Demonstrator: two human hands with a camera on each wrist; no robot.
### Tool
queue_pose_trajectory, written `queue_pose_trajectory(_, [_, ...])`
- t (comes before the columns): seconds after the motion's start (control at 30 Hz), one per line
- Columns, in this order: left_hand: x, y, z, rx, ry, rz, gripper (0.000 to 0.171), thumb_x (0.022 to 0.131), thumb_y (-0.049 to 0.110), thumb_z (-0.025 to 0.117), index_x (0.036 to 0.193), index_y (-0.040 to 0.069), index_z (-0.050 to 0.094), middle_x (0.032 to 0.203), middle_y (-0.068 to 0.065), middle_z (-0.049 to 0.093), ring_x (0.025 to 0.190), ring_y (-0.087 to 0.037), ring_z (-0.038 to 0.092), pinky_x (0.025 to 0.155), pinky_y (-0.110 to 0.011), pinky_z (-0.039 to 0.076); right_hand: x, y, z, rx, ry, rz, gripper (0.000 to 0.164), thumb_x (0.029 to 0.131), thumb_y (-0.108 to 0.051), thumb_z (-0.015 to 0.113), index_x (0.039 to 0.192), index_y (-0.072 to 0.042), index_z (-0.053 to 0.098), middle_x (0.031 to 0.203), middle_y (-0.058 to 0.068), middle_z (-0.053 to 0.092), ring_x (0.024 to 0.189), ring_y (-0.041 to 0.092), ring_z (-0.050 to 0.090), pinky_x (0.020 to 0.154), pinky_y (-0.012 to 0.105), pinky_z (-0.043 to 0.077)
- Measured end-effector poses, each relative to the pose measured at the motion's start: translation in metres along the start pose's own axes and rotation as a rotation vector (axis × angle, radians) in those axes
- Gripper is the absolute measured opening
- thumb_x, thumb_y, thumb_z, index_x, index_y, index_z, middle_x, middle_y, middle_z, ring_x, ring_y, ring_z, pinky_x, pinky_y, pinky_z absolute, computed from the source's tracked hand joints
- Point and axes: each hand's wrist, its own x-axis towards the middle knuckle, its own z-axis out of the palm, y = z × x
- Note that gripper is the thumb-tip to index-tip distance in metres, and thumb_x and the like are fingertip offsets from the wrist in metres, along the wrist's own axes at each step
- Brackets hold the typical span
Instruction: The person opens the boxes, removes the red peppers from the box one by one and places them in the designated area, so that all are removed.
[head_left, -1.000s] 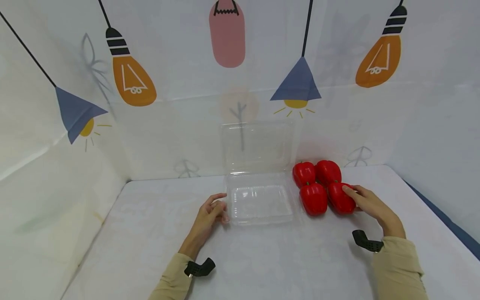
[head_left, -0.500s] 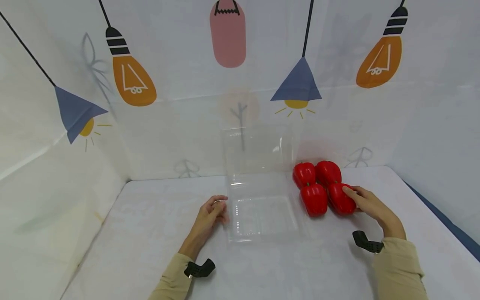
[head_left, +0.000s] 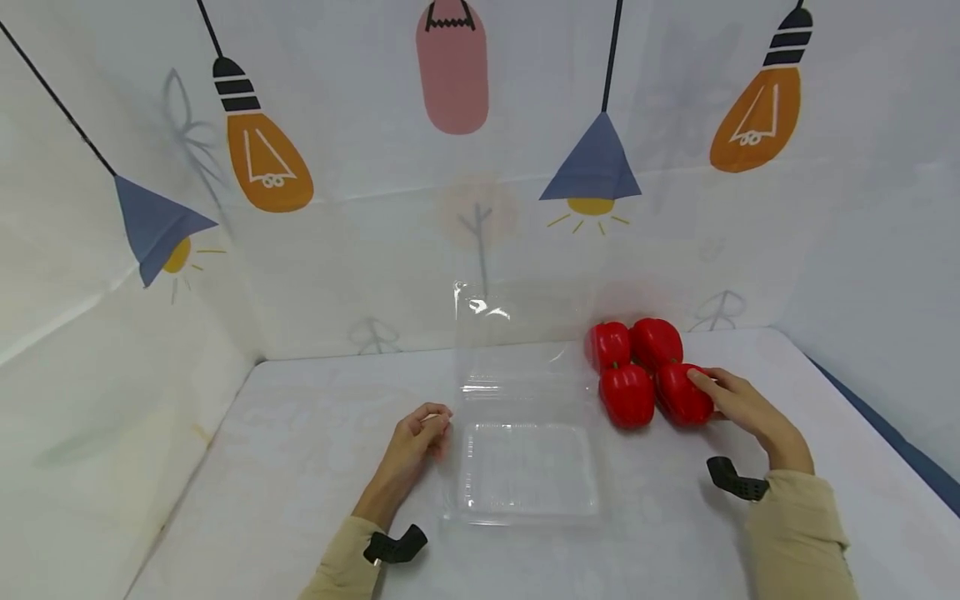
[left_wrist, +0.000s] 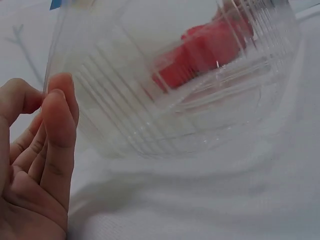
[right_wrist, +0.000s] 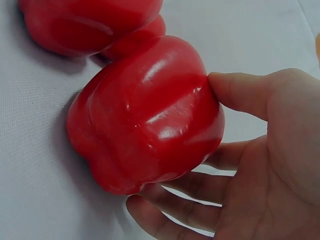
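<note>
A clear plastic clamshell box lies on the table with its lid raised at the back. My left hand pinches the box's left edge between thumb and forefinger; the left wrist view shows the thumb and fingertips meeting at the thin plastic rim. To the right of the box, several red bell peppers sit clustered. My right hand holds the front right bell pepper, thumb on its upper side and the other fingers round its lower side. That pepper rests on the table.
Beside the held pepper is another bell pepper; behind them are two more, a left one and a right one. A white cloth covers the table. A printed curtain hangs behind it.
The clear box has slid toward me, its lid tilting lower in view, and my left hand has come slightly nearer with it. My right hand and the peppers stay in place.
</note>
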Motion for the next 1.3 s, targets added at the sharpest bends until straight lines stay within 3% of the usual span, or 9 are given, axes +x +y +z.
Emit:
queue_pose_trajectory(0.17, [-0.012, -0.002, -0.002, -0.018, -0.05, -0.005, 0.022, 0.094, 0.012, 0.053, 0.107, -0.006, 0.049, 0.065, 0.006, 0.058, 0.052, -0.009, 0.054, 0.05, -0.02, 0.043, 0.001, 0.0, 0.0, -0.002, 0.003, -0.008, 0.087, 0.096, -0.058, 0.027, 0.143, 0.014, 0.014, 0.138, 0.037, 0.032, 0.118, 0.047, 0.042, 0.093, 0.056, 0.045])
queue_pose_trajectory(0.4, [-0.018, -0.003, -0.009, -0.027, -0.17, 0.032, 0.004, 0.097, 0.011, 0.049, 0.094, 0.012, 0.052, 0.069, 0.007, 0.06, 0.055, -0.007, 0.057, 0.052, -0.019, 0.045, 0.002, -0.001, 0.001, 0.016, -0.01, -0.007, 0.088, 0.096, -0.059, 0.028, 0.144, 0.013, 0.012, 0.139, 0.037, 0.03, 0.119, 0.048, 0.041, 0.094, 0.054, 0.046])
queue_pose_trajectory(0.6, [-0.021, -0.005, -0.016, -0.054, -0.317, 0.08, 0.004, 0.097, 0.008, 0.048, 0.095, 0.011, 0.05, 0.071, 0.008, 0.062, 0.058, -0.005, 0.057, 0.053, -0.018, 0.047, 0.002, -0.003, 0.002, 0.019, -0.017, -0.005, 0.089, 0.096, -0.059, 0.028, 0.144, 0.013, 0.011, 0.139, 0.037, 0.03, 0.119, 0.048, 0.041, 0.094, 0.054, 0.047])
queue_pose_trajectory(0.7, [-0.021, -0.005, -0.016, -0.07, -0.355, 0.097, 0.004, 0.097, 0.007, 0.047, 0.097, 0.011, 0.05, 0.073, 0.008, 0.062, 0.06, -0.004, 0.058, 0.054, -0.017, 0.048, 0.002, -0.003, 0.001, 0.017, -0.014, -0.007, 0.089, 0.096, -0.059, 0.027, 0.144, 0.013, 0.011, 0.139, 0.037, 0.03, 0.119, 0.048, 0.041, 0.094, 0.054, 0.046])
queue_pose_trajectory(1.3, [-0.02, -0.003, -0.017, -0.081, -0.397, 0.101, 0.005, 0.096, 0.006, 0.048, 0.092, 0.01, 0.049, 0.075, 0.006, 0.064, 0.063, -0.006, 0.061, 0.056, -0.019, 0.051, 0.005, 0.0, 0.003, 0.025, 0.017, -0.022, 0.086, 0.097, -0.058, 0.025, 0.145, 0.011, 0.011, 0.139, 0.036, 0.03, 0.12, 0.048, 0.039, 0.096, 0.058, 0.042])
